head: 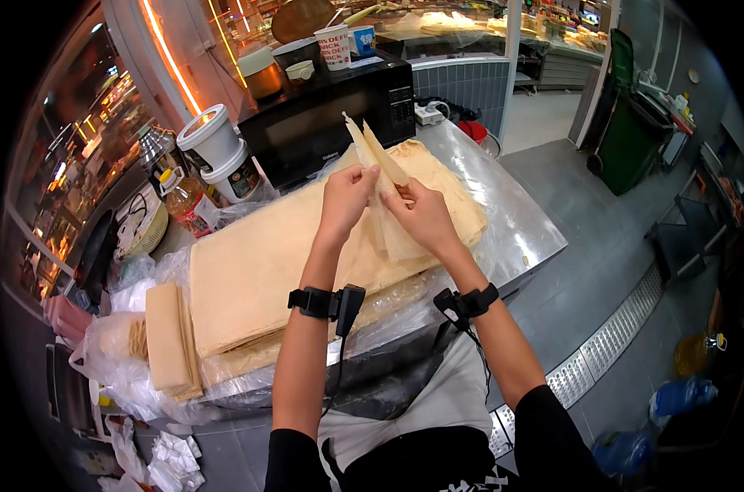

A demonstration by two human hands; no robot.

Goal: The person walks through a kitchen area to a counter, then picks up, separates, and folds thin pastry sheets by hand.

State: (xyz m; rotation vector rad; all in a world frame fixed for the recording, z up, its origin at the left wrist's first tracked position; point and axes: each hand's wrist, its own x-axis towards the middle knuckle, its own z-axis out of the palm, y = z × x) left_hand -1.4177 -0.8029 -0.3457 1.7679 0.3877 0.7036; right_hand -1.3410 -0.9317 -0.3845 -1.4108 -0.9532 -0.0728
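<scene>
Both my hands pinch a thin pale-yellow sheet, perhaps tofu skin [387, 230], raised above a broad stack. My left hand [349, 195] grips it near its middle; my right hand [422, 212] holds its right part. Two narrow folded points of the sheet stick up beyond my fingers. Below lies the wide stack of similar flat sheets [255, 270], with more sheets [448, 184] on its right part, edges uneven. Folded sheets [167, 338] sit in a bundle at the stack's left end. Clear plastic film [372, 329] shows under the stack's near edge.
A black microwave [329, 117] with cups on top stands behind the stack. White tubs [215, 147], an oil bottle [184, 200] and a basket [144, 224] are at the left. The metal table's corner [541, 243] is at right; a green bin [633, 135] stands beyond.
</scene>
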